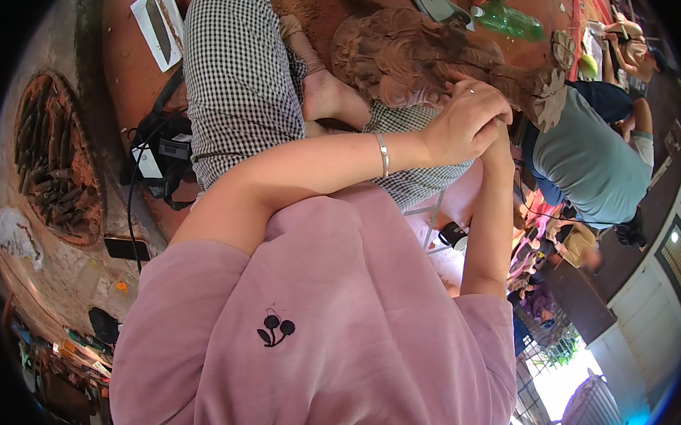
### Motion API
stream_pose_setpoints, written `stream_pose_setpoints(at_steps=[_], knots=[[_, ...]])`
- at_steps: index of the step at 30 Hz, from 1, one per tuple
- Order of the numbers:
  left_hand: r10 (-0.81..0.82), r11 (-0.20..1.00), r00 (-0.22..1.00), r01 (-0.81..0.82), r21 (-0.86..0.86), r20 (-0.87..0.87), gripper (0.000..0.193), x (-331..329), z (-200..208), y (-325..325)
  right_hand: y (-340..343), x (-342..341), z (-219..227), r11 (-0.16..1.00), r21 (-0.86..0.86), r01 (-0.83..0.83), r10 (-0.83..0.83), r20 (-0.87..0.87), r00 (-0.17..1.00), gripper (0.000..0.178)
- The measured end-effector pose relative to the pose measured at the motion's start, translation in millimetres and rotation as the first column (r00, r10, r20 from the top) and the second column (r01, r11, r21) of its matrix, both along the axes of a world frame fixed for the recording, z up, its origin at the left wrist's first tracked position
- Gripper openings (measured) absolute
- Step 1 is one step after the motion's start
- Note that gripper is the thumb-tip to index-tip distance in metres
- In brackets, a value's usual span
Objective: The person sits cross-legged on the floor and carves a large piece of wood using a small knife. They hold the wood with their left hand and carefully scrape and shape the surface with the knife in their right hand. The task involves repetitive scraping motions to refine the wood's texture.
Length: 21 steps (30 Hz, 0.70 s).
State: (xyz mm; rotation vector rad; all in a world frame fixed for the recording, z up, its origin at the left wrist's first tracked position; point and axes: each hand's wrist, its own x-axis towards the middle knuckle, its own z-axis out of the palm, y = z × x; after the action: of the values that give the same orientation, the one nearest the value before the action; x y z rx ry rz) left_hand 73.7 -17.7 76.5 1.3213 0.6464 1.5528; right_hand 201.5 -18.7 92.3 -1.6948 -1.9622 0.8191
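Note:
A brown carved wooden sculpture (pixel 418 59) with wavy relief lies across my folded legs in checked trousers. Over its near edge, my left hand (pixel 467 117), with a ring and a bracelet at the wrist, has its fingers bent and closed. Whatever they grip is hidden. My right hand (pixel 499 134) meets the left one at the right end of the carving. Most of it is covered, so its fingers cannot be made out. A leaf-shaped carved end (pixel 548 96) sticks out beyond both hands.
At left, a round basket (pixel 98 200) holds several carving tools near a phone (pixel 127 248). A black bag (pixel 166 153) lies beside my knee. Farther off are a sheathed blade (pixel 160 30), a sandal (pixel 440 4) and a green bottle (pixel 512 23). A person in a grey-green shirt (pixel 590 160) sits at right.

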Motion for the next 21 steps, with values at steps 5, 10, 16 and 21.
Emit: stream_pose_setpoints(at_steps=[5,10,16,21], knots=[[0.022,0.999,0.999,-0.020,-0.043,0.027,0.018,5,-4,10,0,1,1,1.000,-0.006,0.000,0.000,0.005,1.000,0.024],[-0.048,0.998,0.999,0.047,0.028,0.014,0.020,3,2,10,-1,3,3,1.000,-0.009,0.001,0.000,0.011,1.000,0.024],[0.046,0.999,0.999,-0.046,-0.013,0.017,0.020,8,-4,13,3,4,2,1.000,-0.007,-0.001,0.001,0.009,1.000,0.024],[-0.076,0.997,0.997,0.075,0.026,0.025,0.021,4,-4,13,4,2,-4,1.000,0.002,0.006,-0.006,-0.015,1.000,0.025]])
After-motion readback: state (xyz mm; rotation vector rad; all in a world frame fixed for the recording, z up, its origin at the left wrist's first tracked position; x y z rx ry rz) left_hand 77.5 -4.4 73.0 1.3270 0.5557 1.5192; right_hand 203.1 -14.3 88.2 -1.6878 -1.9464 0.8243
